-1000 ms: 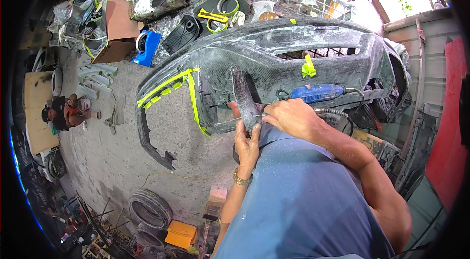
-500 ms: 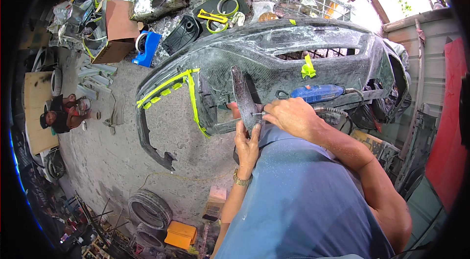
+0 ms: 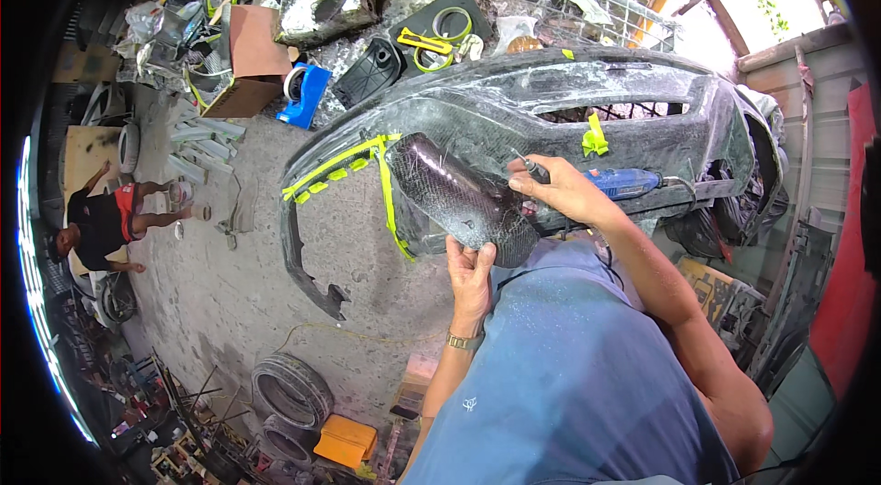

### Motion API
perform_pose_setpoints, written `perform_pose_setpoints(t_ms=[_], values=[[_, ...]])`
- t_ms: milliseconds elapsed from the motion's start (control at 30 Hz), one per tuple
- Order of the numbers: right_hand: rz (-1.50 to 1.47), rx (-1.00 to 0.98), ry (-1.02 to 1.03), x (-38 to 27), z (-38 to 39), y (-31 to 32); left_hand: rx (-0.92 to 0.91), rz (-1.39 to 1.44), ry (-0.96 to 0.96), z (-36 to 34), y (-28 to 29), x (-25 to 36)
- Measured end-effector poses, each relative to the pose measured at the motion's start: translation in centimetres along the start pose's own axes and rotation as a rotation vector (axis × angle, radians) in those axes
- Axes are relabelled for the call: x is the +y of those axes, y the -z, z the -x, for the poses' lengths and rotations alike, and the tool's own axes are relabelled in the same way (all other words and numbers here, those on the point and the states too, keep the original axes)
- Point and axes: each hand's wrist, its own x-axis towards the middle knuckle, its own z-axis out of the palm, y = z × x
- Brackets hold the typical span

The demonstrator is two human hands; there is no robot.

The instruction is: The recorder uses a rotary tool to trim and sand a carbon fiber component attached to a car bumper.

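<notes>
My left hand [image 3: 470,272] grips the lower end of a dark, curved carbon-fibre shell [image 3: 454,196], thumb on its dusty face. Its glossy, woven surface is turned up. My right hand [image 3: 567,189] is closed on a slim black rotary-tool handpiece [image 3: 535,172], whose thin tip points up and left, apart from the shell's face. Behind that hand lies a blue rotary tool [image 3: 624,183] on a large, dusty, dark car bumper [image 3: 477,113]. Yellow-green tape [image 3: 390,200] edges an opening in the bumper's left part.
Beyond the bumper, tape rolls [image 3: 451,23], a yellow cutter [image 3: 424,43], a blue tape dispenser [image 3: 304,96] and a cardboard box [image 3: 243,100] crowd the bench. Another person [image 3: 101,228] is at the far left. Tyres [image 3: 292,390] and an orange container [image 3: 346,441] sit on the floor.
The shell has turned from nearly edge-on to show its broad face. My right hand has lifted with the handpiece away from the shell's lower end. The other person has risen from a crouch.
</notes>
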Motion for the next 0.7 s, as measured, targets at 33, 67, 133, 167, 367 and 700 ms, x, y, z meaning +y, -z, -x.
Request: perform_pose_setpoints(t_ms=[33, 67, 133, 167, 367, 700], values=[[-0.11, -0.033, -0.006, 0.8, -0.3, -0.1, -0.002, 0.013, -0.042, -0.1, -0.2, 0.1], [-0.111, -0.037, 0.005, 1.2, -0.6, 0.0, -0.004, 0.025, -0.084, -0.1, -0.4, 0.2], [-0.077, 0.019, 0.094, 1.6, -0.7, 0.0, -0.012, 0.069, -0.069, -0.1, -0.5, 0.8], [-0.033, 0.097, 0.174, 3.0, -1.4, -0.1, -0.018, 0.118, -0.046, -0.1, -0.6, 1.0], [-0.435, -0.12, -0.113, 1.3, -0.4, 0.4, 0.043, -0.106, -0.196, -0.3, -0.6, 0.7], [-0.708, -0.226, 0.031, 0.2, 0.4, 1.3, 0.087, -0.808, -0.779, -0.8, 1.4, 1.0]])
